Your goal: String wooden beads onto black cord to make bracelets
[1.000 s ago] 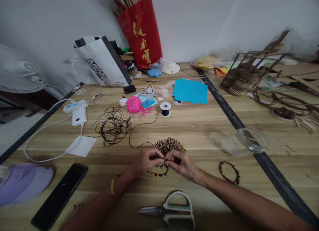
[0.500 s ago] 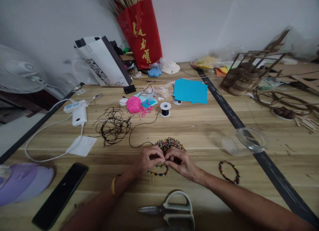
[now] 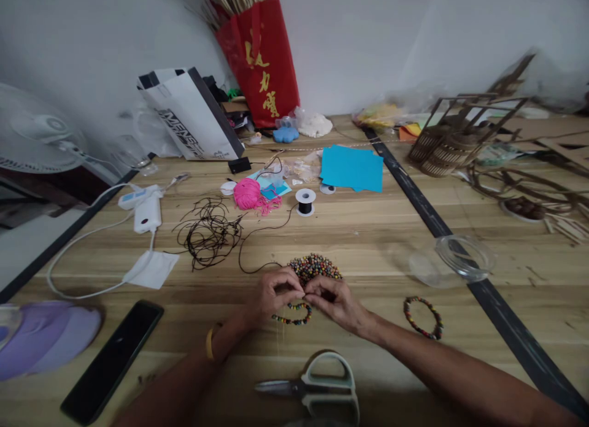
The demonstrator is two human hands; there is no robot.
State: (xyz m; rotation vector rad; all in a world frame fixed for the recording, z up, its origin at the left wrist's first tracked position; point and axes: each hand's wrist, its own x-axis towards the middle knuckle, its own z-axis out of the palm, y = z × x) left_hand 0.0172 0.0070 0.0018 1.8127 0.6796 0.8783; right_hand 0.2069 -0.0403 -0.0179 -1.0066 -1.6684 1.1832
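My left hand (image 3: 278,293) and my right hand (image 3: 338,301) meet fingertip to fingertip, both pinched closed. A strand of small multicoloured beads (image 3: 294,322) hangs in a loop just below them, its upper part hidden by my fingers. Pale thread ends dangle under the left hand. Right behind my fingers lies a heap of loose colourful beads (image 3: 315,265). Black cord runs from a small spool (image 3: 305,203) toward my left hand; where it ends I cannot see. Whatever sits between the right fingertips is too small to make out.
Scissors (image 3: 313,387) lie in front of me. A finished-looking bead bracelet (image 3: 424,318) and a clear plastic container (image 3: 460,259) are at the right. To the left are a phone (image 3: 113,361), tangled black cord (image 3: 208,234) and a power strip (image 3: 147,209). Pink yarn (image 3: 247,194) sits farther back.
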